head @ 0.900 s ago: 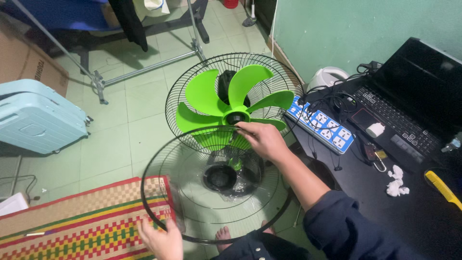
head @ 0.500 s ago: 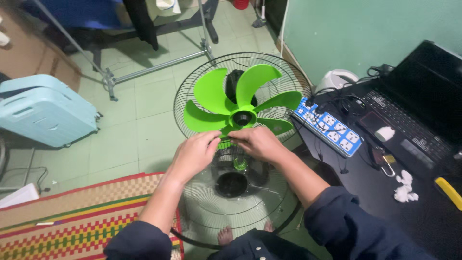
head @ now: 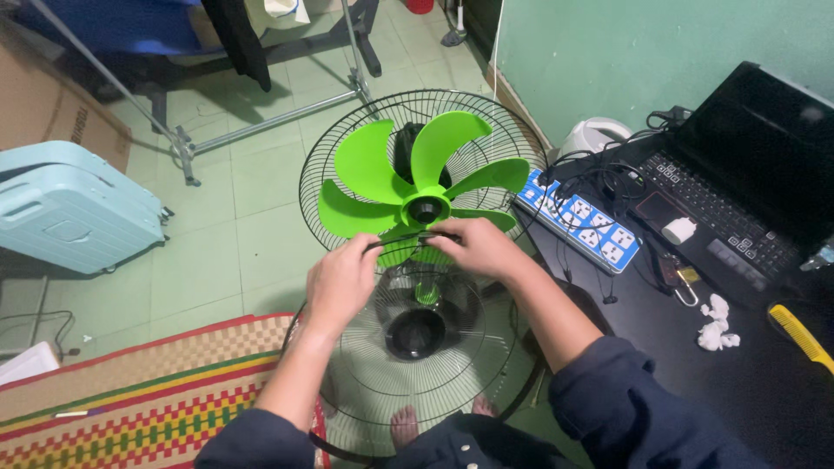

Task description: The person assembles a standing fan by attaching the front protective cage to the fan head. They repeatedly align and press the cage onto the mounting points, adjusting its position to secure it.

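Head view: at 10 o'clock you have a brown cardboard box (head: 43,108), plain and flat-sided, above a smooth pale-blue hard case (head: 74,207). A blue-and-white power strip (head: 584,222) lies at 2 o'clock. At centre, your left hand (head: 340,282) and right hand (head: 478,247) pinch the thin black wire rim of the front grille (head: 417,347), held before the glossy green blades (head: 417,187) inside the rear wire cage (head: 330,148). A woven striped mat (head: 148,399) sits at 8 o'clock.
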